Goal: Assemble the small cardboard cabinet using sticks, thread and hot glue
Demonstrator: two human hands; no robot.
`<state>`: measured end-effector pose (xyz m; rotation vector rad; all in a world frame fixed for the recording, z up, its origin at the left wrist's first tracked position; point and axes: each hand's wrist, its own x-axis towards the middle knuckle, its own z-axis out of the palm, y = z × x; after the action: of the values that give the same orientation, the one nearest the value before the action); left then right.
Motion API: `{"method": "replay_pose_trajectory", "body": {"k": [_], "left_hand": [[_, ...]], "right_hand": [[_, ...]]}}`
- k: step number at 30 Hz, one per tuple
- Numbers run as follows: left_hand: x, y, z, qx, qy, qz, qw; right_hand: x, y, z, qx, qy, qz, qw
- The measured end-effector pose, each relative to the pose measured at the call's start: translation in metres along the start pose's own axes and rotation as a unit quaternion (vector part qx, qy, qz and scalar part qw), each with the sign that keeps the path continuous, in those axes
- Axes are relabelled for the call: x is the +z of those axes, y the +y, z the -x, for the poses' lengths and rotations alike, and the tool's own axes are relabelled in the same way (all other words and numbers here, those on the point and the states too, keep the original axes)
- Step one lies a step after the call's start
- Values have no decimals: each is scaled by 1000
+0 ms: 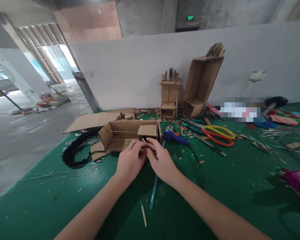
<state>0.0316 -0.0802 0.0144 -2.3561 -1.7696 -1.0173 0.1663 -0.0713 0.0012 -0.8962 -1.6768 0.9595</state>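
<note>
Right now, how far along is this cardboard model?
Two cardboard pieces, a small tower and a tall leaning box, stand finished-looking by the wall. In hand: an open cardboard box with a small block at its end, where the left hand and right hand pinch a thin metal tool. The box looks unfinished; glue gun, scissors and scraps lie out.

Grey wall (140, 73), concrete floor (22, 133), daylit windows (52, 56)
</note>
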Motion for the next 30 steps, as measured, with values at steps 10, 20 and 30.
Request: {"method": "replay_pose_trajectory", "body": {"k": [10, 20, 30], "left_hand": [[-4, 2, -2, 0, -3, 10, 1000], [-1, -1, -14, -212, 19, 458, 863], [-2, -8, -15, -234, -32, 496, 835]], "right_hand": [[1, 1, -2, 6, 8, -41, 999], [-9, -6, -1, -57, -31, -47, 997], [-23, -5, -3, -197, -89, 184, 959]]}}
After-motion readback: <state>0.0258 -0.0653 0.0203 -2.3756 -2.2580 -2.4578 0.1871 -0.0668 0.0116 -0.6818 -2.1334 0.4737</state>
